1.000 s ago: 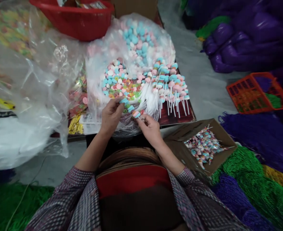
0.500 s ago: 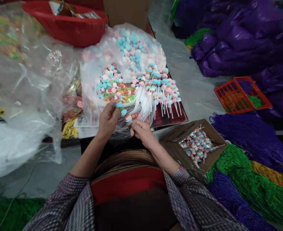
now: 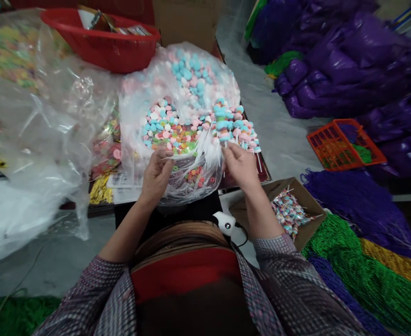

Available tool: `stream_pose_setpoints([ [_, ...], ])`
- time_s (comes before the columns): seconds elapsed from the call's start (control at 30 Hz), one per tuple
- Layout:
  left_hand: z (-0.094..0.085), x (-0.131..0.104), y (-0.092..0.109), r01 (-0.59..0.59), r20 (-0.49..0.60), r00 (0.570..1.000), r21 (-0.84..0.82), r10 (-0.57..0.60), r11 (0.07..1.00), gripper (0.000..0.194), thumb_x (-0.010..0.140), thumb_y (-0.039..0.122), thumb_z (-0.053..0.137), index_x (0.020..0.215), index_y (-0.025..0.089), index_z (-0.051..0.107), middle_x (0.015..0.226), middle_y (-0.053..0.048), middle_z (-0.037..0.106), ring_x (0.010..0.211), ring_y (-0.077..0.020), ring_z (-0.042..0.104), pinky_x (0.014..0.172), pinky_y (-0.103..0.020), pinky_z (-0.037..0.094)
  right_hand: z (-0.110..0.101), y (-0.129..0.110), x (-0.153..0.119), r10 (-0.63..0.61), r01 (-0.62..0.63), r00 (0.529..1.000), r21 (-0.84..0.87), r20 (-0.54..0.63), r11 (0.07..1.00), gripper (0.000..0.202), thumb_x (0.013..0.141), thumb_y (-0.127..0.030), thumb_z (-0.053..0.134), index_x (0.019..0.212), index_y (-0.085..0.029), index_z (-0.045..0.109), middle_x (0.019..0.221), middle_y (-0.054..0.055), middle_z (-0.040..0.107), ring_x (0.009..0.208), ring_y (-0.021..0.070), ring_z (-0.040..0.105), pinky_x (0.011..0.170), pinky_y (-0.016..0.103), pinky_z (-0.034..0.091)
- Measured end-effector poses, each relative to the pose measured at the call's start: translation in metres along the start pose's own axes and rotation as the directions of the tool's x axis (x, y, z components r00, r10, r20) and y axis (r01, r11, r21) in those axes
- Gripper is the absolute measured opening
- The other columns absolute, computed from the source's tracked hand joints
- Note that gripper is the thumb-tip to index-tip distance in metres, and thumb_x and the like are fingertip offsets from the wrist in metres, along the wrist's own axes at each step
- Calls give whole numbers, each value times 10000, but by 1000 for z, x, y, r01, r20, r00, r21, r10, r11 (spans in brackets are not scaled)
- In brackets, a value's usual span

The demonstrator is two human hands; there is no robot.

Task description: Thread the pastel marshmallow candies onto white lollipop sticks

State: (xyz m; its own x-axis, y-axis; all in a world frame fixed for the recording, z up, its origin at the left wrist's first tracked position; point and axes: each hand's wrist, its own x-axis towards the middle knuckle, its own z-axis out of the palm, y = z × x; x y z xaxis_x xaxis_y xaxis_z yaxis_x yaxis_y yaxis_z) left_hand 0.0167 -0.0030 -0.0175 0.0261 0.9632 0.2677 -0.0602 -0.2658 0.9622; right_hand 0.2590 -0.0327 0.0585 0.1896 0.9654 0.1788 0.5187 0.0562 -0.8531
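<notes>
My right hand (image 3: 239,164) is closed in a pinch on the stick of a marshmallow skewer (image 3: 222,114), its blue sweets and a green piece stacked at the top. It is over the near side of a pile of similar skewers (image 3: 247,133) with white sticks. My left hand (image 3: 157,173) is half curled, thumb apart from the fingers, with nothing visible in it. It is beside an opened plastic bag (image 3: 191,193) of gummy rings (image 3: 179,137). Pink, white and blue marshmallows (image 3: 161,114) lie just beyond, and a bundle of white sticks (image 3: 208,151) rests between my hands.
A red basin (image 3: 110,46) stands at the back left, before large clear bags (image 3: 33,135). On my right, a cardboard box (image 3: 310,214) holds wrapped skewers. Beyond are an orange basket (image 3: 317,144), purple bags (image 3: 338,70) and green bead strands (image 3: 373,266).
My right hand has moved right and forward with the skewer, to the skewer pile. My left hand has let go of the skewer and stays nearly in place.
</notes>
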Motion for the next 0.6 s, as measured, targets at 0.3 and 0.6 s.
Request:
stream_pose_setpoints([
  [0.3, -11, 1, -10, -21, 14, 1000, 96, 20, 995, 314, 940, 488, 678, 1189, 303, 630, 1073, -9, 696, 695, -79, 629, 618, -212, 495, -18, 12, 89, 84, -114, 993, -662, -77, 740, 287, 972, -272, 494, 1040, -144, 741, 926, 157, 776, 953, 280, 703, 838, 375, 490],
  [0.6, -10, -3, -11, -54, 29, 998, 310, 47, 949, 278, 990, 391, 580, 1175, 217, 694, 1036, -53, 776, 932, -162, 729, 858, -288, 571, -13, -1, 27, -153, 77, 983, -531, -100, 844, 346, 1026, -331, 455, 1213, -213, 721, 945, 87, 771, 871, 231, 692, 793, 353, 488],
])
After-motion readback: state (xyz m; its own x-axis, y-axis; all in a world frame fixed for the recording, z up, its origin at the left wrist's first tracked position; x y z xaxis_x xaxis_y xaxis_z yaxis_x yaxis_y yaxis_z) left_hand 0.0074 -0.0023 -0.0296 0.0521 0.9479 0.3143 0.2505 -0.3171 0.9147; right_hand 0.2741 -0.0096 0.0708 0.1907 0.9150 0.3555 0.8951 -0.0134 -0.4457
